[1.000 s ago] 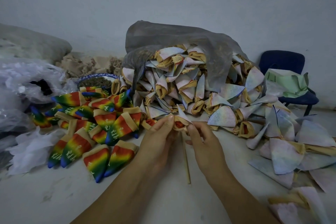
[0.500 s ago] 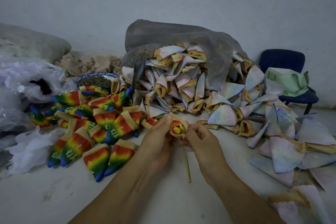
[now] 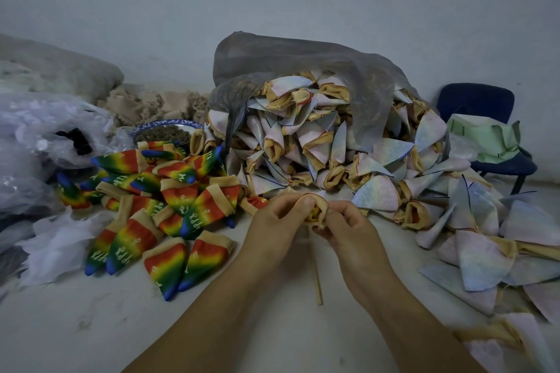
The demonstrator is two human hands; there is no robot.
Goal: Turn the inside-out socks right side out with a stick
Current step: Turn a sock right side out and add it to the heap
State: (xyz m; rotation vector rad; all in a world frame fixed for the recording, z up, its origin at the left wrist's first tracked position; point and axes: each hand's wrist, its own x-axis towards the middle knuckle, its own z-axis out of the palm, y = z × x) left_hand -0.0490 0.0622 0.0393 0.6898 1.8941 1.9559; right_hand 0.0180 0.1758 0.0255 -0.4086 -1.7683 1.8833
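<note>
- sock (image 3: 318, 211): centre of view, bunched between both hands just above the surface (image 3: 75, 336); tan cuff rolled round a yellow-red core; judged mid-turn, the toe not yet through
- left hand (image 3: 272, 222): grasping; fingers curled on the cuff from 9 o'clock, thumb pressed over the sock's top
- right hand (image 3: 348, 228): grasping; fingers curled, pinching the cuff from 3 o'clock
- stick (image 3: 317, 281): thin pale wood, running from under the sock toward 6 o'clock between the wrists; lower end free, upper end hidden in cloth and fingers; whether either hand also holds it cannot be told
- turned socks (image 3: 169, 200): rainbow heap on the surface, 9 to 10 o'clock of the hands
- unturned socks (image 3: 318, 142): pale heap at 12 to 3 o'clock, spilling from a grey bag (image 3: 272, 57)
- risk, slip: if the cuff is dragged down unevenly the stick could tilt off the toe and leave the tip tucked inside
- risk, strain: a hard pull against the stick's end could stretch or pierce the knit at the toe
- risk, drop: the stick looks loosely held, so it could slide out toward 6 o'clock once the cloth goes slack
- change from 1.0 s ago: the pale point that stood above the fingers is gone
- change from 0.5 s ago: the open ring with its rainbow centre is now covered by the left thumb, both hands sit tighter together, the stick keeps its line
</note>
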